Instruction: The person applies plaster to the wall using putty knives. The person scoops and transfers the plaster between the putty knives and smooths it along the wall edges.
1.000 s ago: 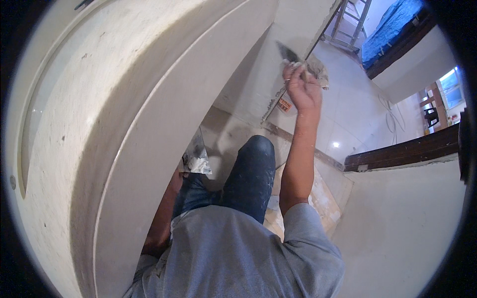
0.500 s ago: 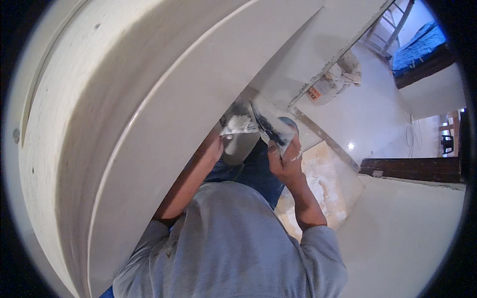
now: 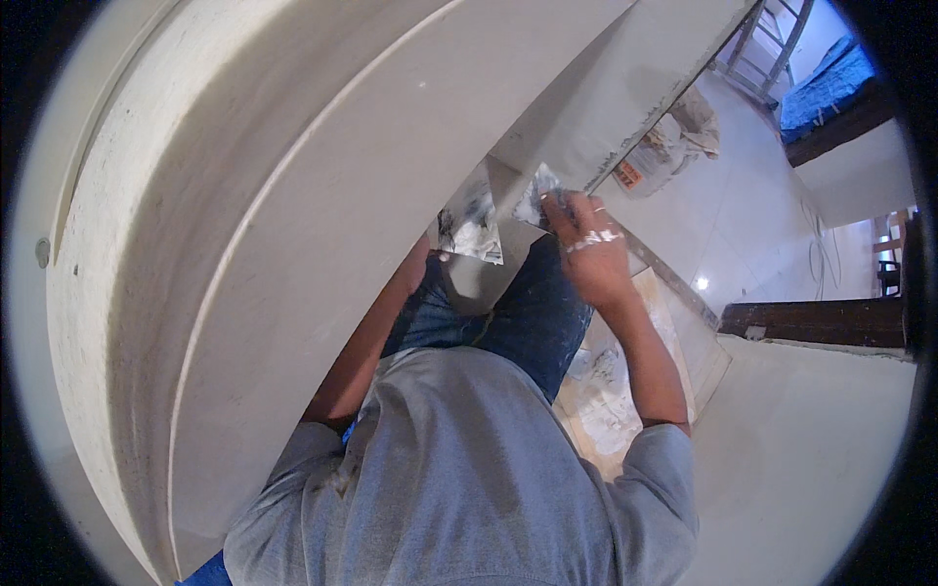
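My left hand (image 3: pixel 420 264) is partly hidden behind the edge of a large white curved ledge (image 3: pixel 322 244). It holds a flat metal scraper plate (image 3: pixel 472 227) smeared with white paste. My right hand (image 3: pixel 592 256), with white paste across its knuckles, is closed around a putty knife (image 3: pixel 535 193). That blade carries white smears and sits near the pale wall face, apart from the plate. Both tools are above my jeans (image 3: pixel 542 317). The handles are hidden by the fingers and the ledge.
Beside my right arm lies a tan board (image 3: pixel 598 430) spread with white paste. Farther right are an open powder bag (image 3: pixel 674 146), a dark wooden beam (image 3: pixel 816 322) and a loose cable (image 3: pixel 819 249). A ladder (image 3: pixel 772 54) and blue sheeting (image 3: pixel 826 88) are at the far right.
My right hand has moved up and away from the plate and turned, showing its back. The two blades were close together and are now apart. The left hand has shifted slightly.
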`<state>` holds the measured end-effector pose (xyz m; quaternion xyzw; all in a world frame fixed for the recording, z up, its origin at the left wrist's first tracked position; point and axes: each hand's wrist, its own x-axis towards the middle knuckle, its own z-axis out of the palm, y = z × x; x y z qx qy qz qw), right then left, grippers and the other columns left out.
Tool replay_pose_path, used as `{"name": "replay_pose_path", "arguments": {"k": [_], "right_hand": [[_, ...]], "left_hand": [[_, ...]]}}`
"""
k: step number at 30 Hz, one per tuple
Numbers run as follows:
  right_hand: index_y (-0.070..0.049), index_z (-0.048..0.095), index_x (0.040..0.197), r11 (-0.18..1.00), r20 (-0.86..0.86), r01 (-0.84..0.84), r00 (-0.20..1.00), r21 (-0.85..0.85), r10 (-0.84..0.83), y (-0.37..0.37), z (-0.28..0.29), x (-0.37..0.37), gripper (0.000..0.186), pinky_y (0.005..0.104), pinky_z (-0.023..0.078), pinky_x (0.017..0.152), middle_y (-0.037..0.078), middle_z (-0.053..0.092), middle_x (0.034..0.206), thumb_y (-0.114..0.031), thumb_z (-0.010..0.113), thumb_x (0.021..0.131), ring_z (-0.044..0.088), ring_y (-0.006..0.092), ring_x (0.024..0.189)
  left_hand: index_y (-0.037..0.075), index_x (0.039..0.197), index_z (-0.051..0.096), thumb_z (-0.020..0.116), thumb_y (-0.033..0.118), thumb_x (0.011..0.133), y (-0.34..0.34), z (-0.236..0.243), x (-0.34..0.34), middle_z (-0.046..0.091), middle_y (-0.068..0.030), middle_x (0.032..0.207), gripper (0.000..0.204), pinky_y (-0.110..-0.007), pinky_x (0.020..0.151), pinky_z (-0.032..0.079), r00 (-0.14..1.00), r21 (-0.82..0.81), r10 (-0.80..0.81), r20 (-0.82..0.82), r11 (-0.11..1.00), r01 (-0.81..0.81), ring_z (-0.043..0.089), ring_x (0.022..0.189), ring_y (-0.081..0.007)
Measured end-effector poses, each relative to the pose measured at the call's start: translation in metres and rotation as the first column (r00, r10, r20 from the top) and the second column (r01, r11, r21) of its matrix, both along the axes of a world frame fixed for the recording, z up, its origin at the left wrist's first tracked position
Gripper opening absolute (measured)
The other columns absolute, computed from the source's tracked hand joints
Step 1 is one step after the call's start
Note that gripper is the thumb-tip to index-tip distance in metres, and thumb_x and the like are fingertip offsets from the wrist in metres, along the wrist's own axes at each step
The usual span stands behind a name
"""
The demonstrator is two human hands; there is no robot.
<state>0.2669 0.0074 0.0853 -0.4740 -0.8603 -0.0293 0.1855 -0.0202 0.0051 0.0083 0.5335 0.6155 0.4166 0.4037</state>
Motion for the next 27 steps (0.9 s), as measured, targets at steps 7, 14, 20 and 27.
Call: {"name": "replay_pose_path", "arguments": {"k": [7,14,20,27], "right_hand": [[-0.01,0.059,0.117,0.959,0.233,-0.231,0.954,0.167,0.19,-0.015,0.035,-0.021,0.043,0.0366,0.046,0.083,0.007,0.056,0.111,-0.018,0.056,0.075,0.054,0.0214,0.101],[-0.01,0.059,0.114,0.954,0.225,-0.189,0.965,0.233,0.136,-0.02,0.018,-0.033,0.039,0.0371,0.045,0.083,0.007,0.055,0.111,-0.019,0.055,0.076,0.053,0.0221,0.101],[-0.012,0.053,0.123,0.98,0.199,-0.159,0.971,0.117,0.133,-0.017,-0.001,-0.031,0.046,0.0367,0.046,0.083,0.006,0.052,0.11,-0.017,0.055,0.077,0.053,0.0226,0.1],[-0.013,0.057,0.114,0.994,0.047,-0.087,0.995,0.07,0.083,-0.012,-0.035,-0.014,0.036,0.0403,0.047,0.079,0.007,0.053,0.102,-0.018,0.054,0.079,0.054,0.0248,0.096]], "left_hand": [[-0.003,0.136,0.04,0.049,0.028,0.09,0.025,0.01,0.025,0.044,-0.0233,0.136,0.056,-0.036,0.103,0.035,0.973,-0.142,-0.07,-0.221,0.989,0.039,0.042,0.127,-0.0301],[-0.008,0.135,0.038,0.047,0.028,0.09,0.031,0.034,0.042,0.042,-0.0263,0.137,0.058,-0.036,0.108,0.03,0.862,-0.13,-0.221,-0.457,0.975,0.181,0.04,0.13,-0.0321],[-0.008,0.133,0.039,0.046,0.027,0.091,0.051,0.027,0.042,0.046,-0.0286,0.132,0.055,-0.035,0.106,0.033,0.823,0.029,-0.125,-0.554,0.985,0.169,0.045,0.125,-0.0352],[-0.006,0.132,0.04,0.043,0.021,0.092,0.063,0.045,0.036,0.047,-0.0285,0.13,0.049,-0.041,0.103,0.036,0.846,0.216,0.127,-0.518,0.976,-0.014,0.047,0.12,-0.0394]]}}
